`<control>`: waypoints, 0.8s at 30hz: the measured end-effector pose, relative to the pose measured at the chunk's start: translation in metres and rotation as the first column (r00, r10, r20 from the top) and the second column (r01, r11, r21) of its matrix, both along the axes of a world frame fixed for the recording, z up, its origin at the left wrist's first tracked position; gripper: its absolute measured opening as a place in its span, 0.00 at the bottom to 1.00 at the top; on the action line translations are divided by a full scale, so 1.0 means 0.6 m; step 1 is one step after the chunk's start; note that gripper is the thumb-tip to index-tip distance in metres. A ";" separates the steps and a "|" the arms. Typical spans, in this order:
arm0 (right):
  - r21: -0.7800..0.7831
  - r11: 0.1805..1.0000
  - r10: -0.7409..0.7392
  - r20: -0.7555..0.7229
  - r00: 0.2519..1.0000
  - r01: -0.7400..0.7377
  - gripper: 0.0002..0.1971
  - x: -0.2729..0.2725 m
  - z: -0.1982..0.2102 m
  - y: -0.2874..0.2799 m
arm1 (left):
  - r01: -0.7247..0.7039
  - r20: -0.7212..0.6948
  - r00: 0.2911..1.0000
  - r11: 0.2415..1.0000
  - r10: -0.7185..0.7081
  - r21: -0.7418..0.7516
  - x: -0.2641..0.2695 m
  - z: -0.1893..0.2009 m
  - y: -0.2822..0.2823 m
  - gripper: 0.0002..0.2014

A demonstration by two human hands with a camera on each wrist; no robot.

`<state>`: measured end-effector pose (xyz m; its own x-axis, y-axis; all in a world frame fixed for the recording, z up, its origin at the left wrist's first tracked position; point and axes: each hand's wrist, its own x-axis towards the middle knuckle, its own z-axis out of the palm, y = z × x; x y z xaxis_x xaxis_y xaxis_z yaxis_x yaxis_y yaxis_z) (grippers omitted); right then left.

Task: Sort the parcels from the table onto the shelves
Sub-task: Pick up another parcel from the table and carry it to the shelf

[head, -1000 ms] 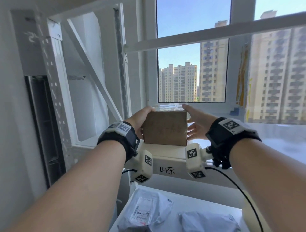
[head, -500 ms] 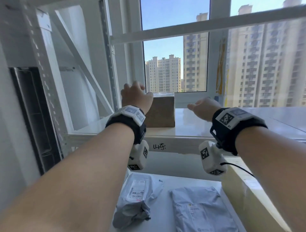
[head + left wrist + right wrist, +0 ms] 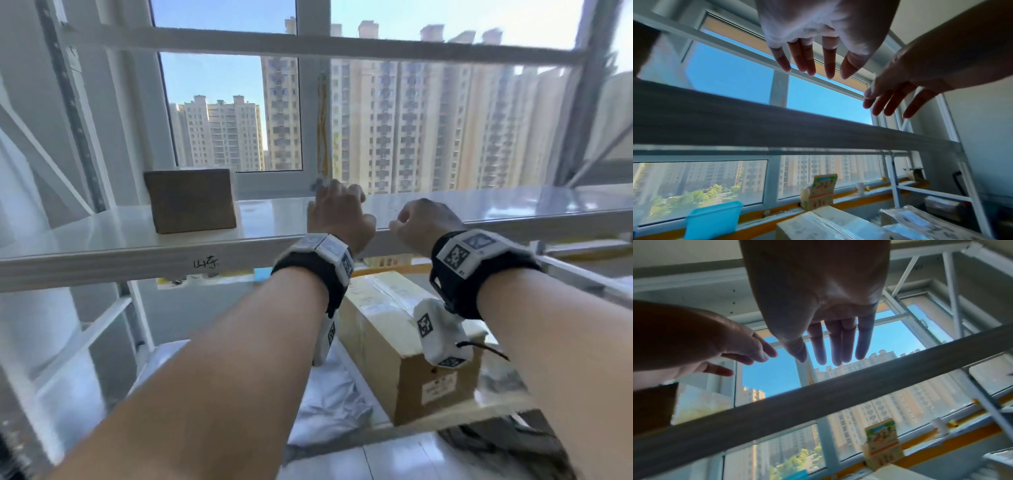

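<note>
A small brown cardboard parcel (image 3: 191, 200) stands alone on the white upper shelf (image 3: 102, 246), at its left end near the window. Both hands hover empty over the shelf's front edge, well to the right of that parcel. My left hand (image 3: 337, 212) is the nearer one to it, and my right hand (image 3: 423, 222) is beside the left. In the left wrist view my left hand (image 3: 813, 65) has straight, relaxed fingers with nothing in them. The right wrist view shows my right hand (image 3: 834, 347) the same, and the parcel's corner (image 3: 653, 405) at far left.
Below the shelf lie a large taped cardboard box (image 3: 404, 342) and grey plastic mailer bags (image 3: 329, 411). On the window sill are a blue tub (image 3: 713, 219) and a colourful carton (image 3: 818, 191). White rack uprights (image 3: 78, 113) flank the shelf.
Both hands let go of the brown parcel, which stays on the shelf, and moved right, away from it. The head view swung to the right.
</note>
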<state>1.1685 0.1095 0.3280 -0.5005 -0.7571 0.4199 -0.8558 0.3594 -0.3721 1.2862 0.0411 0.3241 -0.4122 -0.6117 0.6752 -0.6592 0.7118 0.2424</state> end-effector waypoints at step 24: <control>0.357 0.870 -0.398 0.101 0.912 0.340 0.20 -0.647 -0.304 0.486 | 0.250 0.486 0.738 0.859 -0.467 0.446 -0.711 -0.286 0.439 0.24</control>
